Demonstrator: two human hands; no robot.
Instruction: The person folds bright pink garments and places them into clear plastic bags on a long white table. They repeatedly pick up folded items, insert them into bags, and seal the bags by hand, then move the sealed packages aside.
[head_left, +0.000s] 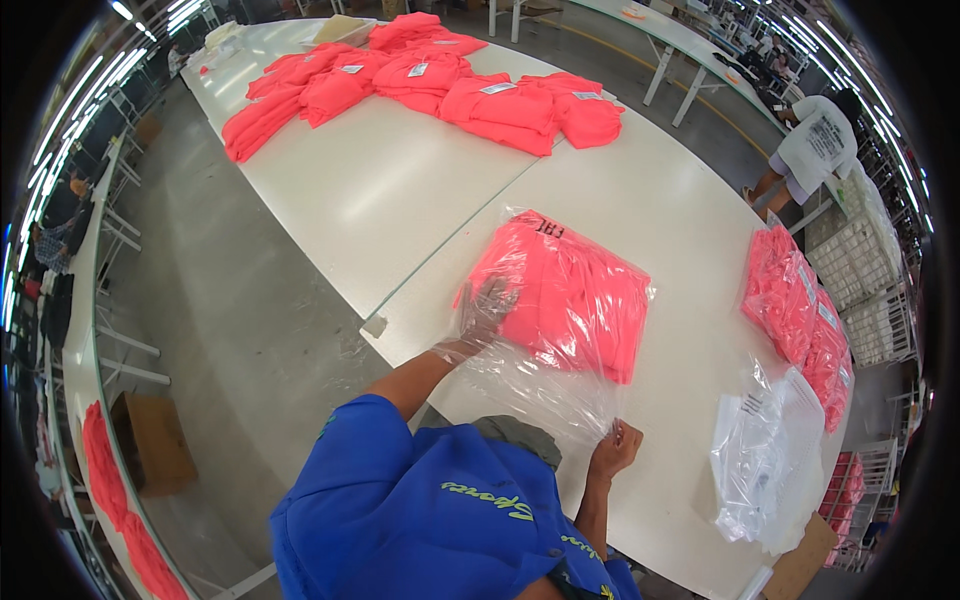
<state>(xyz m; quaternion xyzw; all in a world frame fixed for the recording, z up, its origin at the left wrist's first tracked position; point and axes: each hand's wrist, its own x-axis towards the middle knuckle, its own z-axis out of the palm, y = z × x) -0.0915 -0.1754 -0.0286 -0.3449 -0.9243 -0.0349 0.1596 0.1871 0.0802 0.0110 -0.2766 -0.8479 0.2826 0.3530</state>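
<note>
Folded coral-pink garments (566, 292) lie inside a clear plastic bag (540, 386) on the white table in front of me. My left hand (487, 304) is inside the bag, its fingers spread flat against the left side of the garments. The bag's mouth lies around my left wrist. My right hand (619, 446) is closed on the bag's open edge at the near right corner and holds it stretched toward me. Black print shows at the bag's far end.
Stacks of folded coral garments (499, 109) with tags lie across the table's far part. Bagged coral garments (787, 300) and a pile of clear plastic bags (757, 457) are at the right. A person (817, 146) bends over another table. A cardboard box (154, 442) stands on the floor at left.
</note>
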